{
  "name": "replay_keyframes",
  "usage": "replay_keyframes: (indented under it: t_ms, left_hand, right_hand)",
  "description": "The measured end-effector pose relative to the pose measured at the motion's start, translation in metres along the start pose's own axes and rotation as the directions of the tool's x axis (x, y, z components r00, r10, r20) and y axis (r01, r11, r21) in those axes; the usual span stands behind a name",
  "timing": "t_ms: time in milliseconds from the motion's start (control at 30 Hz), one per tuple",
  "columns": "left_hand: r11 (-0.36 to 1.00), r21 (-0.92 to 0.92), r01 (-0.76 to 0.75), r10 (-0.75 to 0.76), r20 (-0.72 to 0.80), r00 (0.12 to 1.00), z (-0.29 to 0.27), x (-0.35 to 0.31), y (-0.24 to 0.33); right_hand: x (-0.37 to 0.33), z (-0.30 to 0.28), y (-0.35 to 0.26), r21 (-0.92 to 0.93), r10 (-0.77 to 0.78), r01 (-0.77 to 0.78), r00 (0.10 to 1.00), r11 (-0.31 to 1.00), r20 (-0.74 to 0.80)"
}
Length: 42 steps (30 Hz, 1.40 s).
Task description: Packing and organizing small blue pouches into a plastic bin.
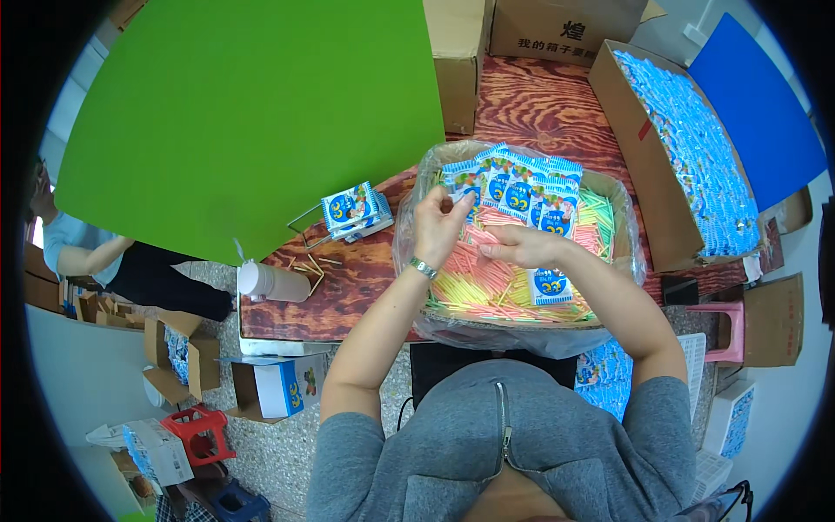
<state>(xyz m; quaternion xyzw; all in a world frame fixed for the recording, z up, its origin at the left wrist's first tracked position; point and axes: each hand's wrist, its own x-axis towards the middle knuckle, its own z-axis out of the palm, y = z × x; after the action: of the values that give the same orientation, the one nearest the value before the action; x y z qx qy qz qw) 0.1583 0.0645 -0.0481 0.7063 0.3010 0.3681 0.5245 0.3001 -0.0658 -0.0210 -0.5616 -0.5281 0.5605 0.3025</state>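
Note:
A carton lined with clear plastic point(407, 252) holds a heap of thin pastel sticks point(465, 291), pink, yellow and green. Blue-and-white sachets point(519, 196) lie in a fanned row across its far side, and a single sachet point(550, 287) rests nearer me on the sticks. Over the carton's left part, my left hand point(437, 228) is closed, pinching a small blue-and-white sachet point(468, 205). Close beside it, my right hand point(524, 246) comes in from the right, thumb and fingers pinched together low over the pink sticks. What lies between those fingertips is too small to make out.
Left of the carton, a stack of sachets point(350, 211) sits in a wire holder beside a whitish bottle point(274, 283) and loose sticks point(315, 268). A large green board point(261, 113) covers the far left. At right stands a long box full of sachets point(696, 157). Another person point(113, 261) is at left.

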Motion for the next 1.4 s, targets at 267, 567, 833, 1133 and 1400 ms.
replay_keyframes:
  t_ms: [267, 567, 833, 1133, 1400]
  left_hand:
    - [0.9, 0.356, -0.253, 0.274, -0.01, 0.962, -0.025, -0.017, 0.007]
    - [0.807, 0.391, -0.443, 0.434, 0.117, 0.893, -0.028, -0.024, 0.019]
    - [0.818, 0.4, -0.412, 0.386, 0.148, 0.911, -0.033, -0.024, 0.017]
    - [0.798, 0.374, -0.473, 0.445, 0.164, 0.88, -0.034, -0.025, 0.013]
    - [0.771, 0.384, -0.508, 0.453, 0.231, 0.861, -0.035, -0.025, 0.02]
  right_hand:
    - [-0.029, -0.028, -0.075, -0.604, -0.077, -0.037, 0.984, 0.796, -0.162]
    - [-0.019, -0.046, -0.134, -0.893, -0.069, -0.03, 0.995, 0.449, -0.068]
    - [-0.008, -0.043, -0.157, -0.943, 0.09, -0.041, 0.996, 0.331, -0.012]
    - [0.004, -0.042, -0.149, -0.967, 0.186, -0.066, 0.982, 0.245, -0.02]
    - [0.015, -0.026, -0.182, -0.987, 0.328, -0.03, 0.945, 0.155, 0.023]
